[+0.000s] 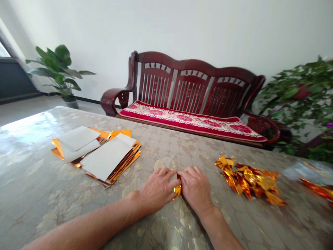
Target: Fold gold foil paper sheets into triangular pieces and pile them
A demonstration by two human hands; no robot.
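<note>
Where visible, gold foil (177,191) between left hand (160,186) and right hand (197,187).

Location type: residential, apparently a living room. Indicators: slatted dark-red wooden settee (192,65) with curled armrests (107,100) and a floral seat runner (192,119), beyond both the left hand (160,187) and the right hand (196,189); potted broad-leaved plant (58,66), far beyond and left of the left hand; trailing foliage plant (299,92), beyond and right of the right hand; floral-patterned tabletop (156,146), directly beneath both hands
</note>
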